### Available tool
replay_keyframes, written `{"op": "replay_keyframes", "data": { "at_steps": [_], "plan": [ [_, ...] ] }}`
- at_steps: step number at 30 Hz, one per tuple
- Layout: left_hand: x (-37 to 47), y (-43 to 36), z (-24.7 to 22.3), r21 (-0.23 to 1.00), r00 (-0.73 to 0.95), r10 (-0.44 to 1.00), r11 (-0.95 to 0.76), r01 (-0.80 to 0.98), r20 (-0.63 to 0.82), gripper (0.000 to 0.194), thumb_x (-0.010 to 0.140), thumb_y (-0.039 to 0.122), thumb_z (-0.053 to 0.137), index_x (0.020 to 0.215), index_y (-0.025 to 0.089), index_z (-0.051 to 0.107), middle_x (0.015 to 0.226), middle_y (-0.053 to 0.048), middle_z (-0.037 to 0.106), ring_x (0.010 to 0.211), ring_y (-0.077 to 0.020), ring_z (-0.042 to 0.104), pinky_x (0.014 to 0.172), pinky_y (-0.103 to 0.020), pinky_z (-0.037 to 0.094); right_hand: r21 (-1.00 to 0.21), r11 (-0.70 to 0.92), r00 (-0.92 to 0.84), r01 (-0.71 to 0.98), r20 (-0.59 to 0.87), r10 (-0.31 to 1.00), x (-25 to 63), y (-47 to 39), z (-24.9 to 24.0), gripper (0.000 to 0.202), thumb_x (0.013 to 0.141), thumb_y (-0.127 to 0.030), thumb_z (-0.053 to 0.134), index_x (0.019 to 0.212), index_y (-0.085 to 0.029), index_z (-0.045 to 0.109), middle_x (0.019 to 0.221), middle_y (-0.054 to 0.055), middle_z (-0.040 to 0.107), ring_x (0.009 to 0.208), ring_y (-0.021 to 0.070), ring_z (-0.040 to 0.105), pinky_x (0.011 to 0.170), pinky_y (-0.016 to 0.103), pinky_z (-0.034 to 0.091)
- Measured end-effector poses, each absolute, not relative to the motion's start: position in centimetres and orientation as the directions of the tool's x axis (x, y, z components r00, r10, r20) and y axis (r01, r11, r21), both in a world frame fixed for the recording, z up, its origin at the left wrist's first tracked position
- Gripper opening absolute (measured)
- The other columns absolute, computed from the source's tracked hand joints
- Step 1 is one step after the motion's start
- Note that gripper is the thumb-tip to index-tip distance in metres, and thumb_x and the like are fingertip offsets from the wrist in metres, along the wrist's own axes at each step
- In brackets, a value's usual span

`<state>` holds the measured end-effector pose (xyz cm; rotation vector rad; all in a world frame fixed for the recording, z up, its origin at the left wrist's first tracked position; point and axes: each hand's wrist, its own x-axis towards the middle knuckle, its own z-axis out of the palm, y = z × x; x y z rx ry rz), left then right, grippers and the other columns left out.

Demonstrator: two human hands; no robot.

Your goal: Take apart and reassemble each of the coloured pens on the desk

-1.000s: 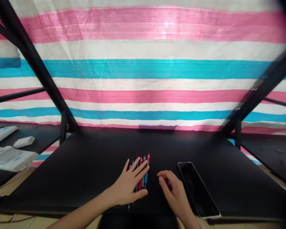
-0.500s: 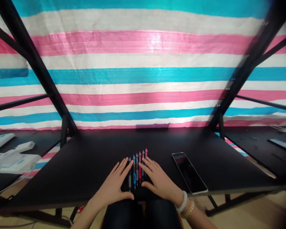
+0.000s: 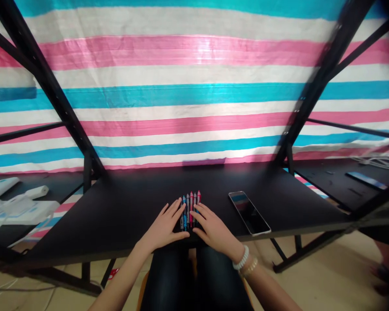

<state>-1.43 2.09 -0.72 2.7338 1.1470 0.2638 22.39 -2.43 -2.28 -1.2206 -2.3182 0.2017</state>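
Note:
Several pens lie side by side in a tight row on the black table (image 3: 129, 203), their tops pointing away from me. A blue pen (image 3: 184, 211) and a pink pen (image 3: 191, 203) stand out among grey ones. My left hand (image 3: 165, 223) rests at the row's left side, fingers spread, its fingertips over the leftmost grey pen. At the right side, my right hand (image 3: 215, 226) also has its fingers stretched out, touching the pens there and partly hiding them. Both thumbs point inward near the pens' lower ends.
A phone (image 3: 249, 213) with a dark screen lies right of my right hand. White power strips (image 3: 22, 212) and cables sit on the left side table. Another phone (image 3: 366, 180) and a white cable (image 3: 376, 161) lie on the right one. Black metal posts (image 3: 48, 86) flank the table.
Both hands have pressed inward a little, and the pens now lie closer together, with the leftmost one shifted right against the row. The camera view has tilted and shifted slightly.

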Motion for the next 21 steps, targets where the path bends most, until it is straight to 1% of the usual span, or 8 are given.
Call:
{"op": "replay_keyframes", "data": {
  "at_steps": [3, 6, 8, 10, 13, 16, 21],
  "plan": [
    [-1.1, 2.2, -0.6, 0.227, 0.699, 0.709, -0.699, 0.678, 0.098, 0.087, 0.092, 0.070, 0.048, 0.161, 0.025, 0.019, 0.166, -0.017, 0.020, 0.153, -0.0332, 0.018, 0.121, -0.057, 0.020, -0.340, 0.579, -0.479, 0.741, 0.336, 0.811, 22.1, -2.2, -2.1, 0.064, 0.093, -0.027, 0.065, 0.153, -0.017, 0.045, 0.162, 0.014, 0.038, 0.152, 0.0335, 0.026, 0.119, 0.054, 0.035],
    [-0.8, 2.2, -0.7, 0.255, 0.709, 0.699, -0.705, 0.661, 0.093, 0.087, 0.092, 0.068, 0.049, 0.161, 0.023, 0.019, 0.165, -0.016, 0.023, 0.153, -0.0314, 0.018, 0.122, -0.054, 0.022, -0.308, 0.579, -0.508, 0.755, 0.284, 0.814, 21.7, -1.9, -2.1, 0.066, 0.094, -0.026, 0.062, 0.156, -0.018, 0.039, 0.164, 0.012, 0.036, 0.153, 0.0337, 0.024, 0.120, 0.056, 0.031],
    [-0.7, 2.2, -1.2, 0.284, 0.711, 0.695, -0.707, 0.648, 0.108, 0.091, 0.091, 0.067, 0.052, 0.161, 0.021, 0.018, 0.166, -0.017, 0.022, 0.153, -0.0305, 0.017, 0.122, -0.050, 0.025, -0.300, 0.583, -0.523, 0.755, 0.263, 0.811, 21.6, -1.8, -2.2, 0.064, 0.095, -0.023, 0.060, 0.155, -0.017, 0.041, 0.163, 0.010, 0.037, 0.152, 0.0333, 0.026, 0.121, 0.055, 0.031],
    [-0.6, 2.3, -1.7, 0.299, 0.715, 0.686, -0.716, 0.631, 0.134, 0.092, 0.090, 0.066, 0.055, 0.161, 0.021, 0.017, 0.166, -0.017, 0.021, 0.153, -0.0305, 0.017, 0.121, -0.048, 0.029, -0.309, 0.585, -0.523, 0.750, 0.266, 0.810, 21.7, -1.9, -2.2, 0.061, 0.095, -0.021, 0.058, 0.154, -0.016, 0.043, 0.162, 0.010, 0.039, 0.152, 0.0322, 0.027, 0.122, 0.052, 0.032],
    [-0.5, 2.3, -2.3, 0.297, 0.726, 0.669, -0.733, 0.612, 0.157, 0.095, 0.087, 0.065, 0.059, 0.161, 0.024, 0.017, 0.166, -0.018, 0.022, 0.152, -0.0323, 0.019, 0.119, -0.050, 0.032, -0.336, 0.585, -0.510, 0.739, 0.289, 0.810, 22.0, -2.2, -2.1, 0.060, 0.095, -0.019, 0.057, 0.154, -0.016, 0.044, 0.161, 0.009, 0.041, 0.152, 0.0305, 0.028, 0.122, 0.049, 0.033],
    [-0.2, 2.2, -2.4, 0.300, 0.721, 0.674, -0.730, 0.615, 0.160, 0.095, 0.086, 0.063, 0.063, 0.161, 0.024, 0.020, 0.165, -0.019, 0.024, 0.152, -0.0326, 0.020, 0.119, -0.051, 0.033, -0.364, 0.582, -0.504, 0.727, 0.292, 0.813, 22.3, -2.5, -1.8, 0.061, 0.094, -0.017, 0.058, 0.153, -0.017, 0.045, 0.160, 0.008, 0.043, 0.152, 0.0297, 0.029, 0.123, 0.048, 0.033],
    [0.3, 2.2, -2.3, 0.336, 0.713, 0.683, -0.716, 0.612, 0.157, 0.096, 0.084, 0.056, 0.070, 0.160, 0.024, 0.022, 0.164, -0.017, 0.027, 0.152, -0.0321, 0.020, 0.118, -0.051, 0.035, -0.391, 0.563, -0.495, 0.728, 0.269, 0.826, 22.7, -2.6, -1.3, 0.058, 0.092, -0.019, 0.059, 0.150, -0.017, 0.050, 0.158, 0.008, 0.047, 0.150, 0.0314, 0.032, 0.122, 0.050, 0.034]
  ]
}}
